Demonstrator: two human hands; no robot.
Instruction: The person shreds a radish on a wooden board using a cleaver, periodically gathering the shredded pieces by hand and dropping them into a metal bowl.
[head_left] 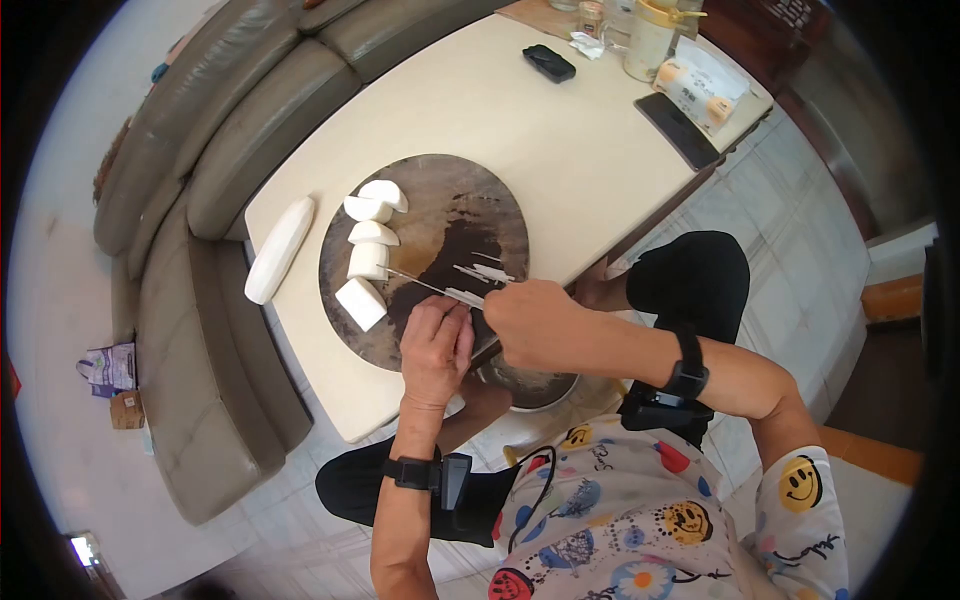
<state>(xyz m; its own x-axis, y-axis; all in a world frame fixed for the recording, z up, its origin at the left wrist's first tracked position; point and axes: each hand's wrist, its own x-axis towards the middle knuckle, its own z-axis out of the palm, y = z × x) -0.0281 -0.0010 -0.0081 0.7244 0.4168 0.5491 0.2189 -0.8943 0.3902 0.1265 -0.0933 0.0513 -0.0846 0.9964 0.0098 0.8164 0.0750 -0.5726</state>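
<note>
A round dark wooden chopping board point(440, 190) lies on the table. My right hand point(535, 322) is closed around a knife point(418, 281), whose thin blade points left across the board, seen nearly edge-on. Close beside the blade, my left hand point(436, 348) rests at the board's near edge with its fingers curled down; whatever lies under them is hidden. Several thick chunks of peeled white radish point(368, 261) line the board's left side. Thin white slices point(490, 271) lie near the knife and my right hand.
A long peeled white radish point(281, 250) lies on the cream table point(420, 110), left of the board. Below the table edge is a metal basin point(530, 388). Toward the far right are a black phone point(677, 131), a tissue pack point(703, 85), a jar point(650, 45) and a small black object point(549, 63).
</note>
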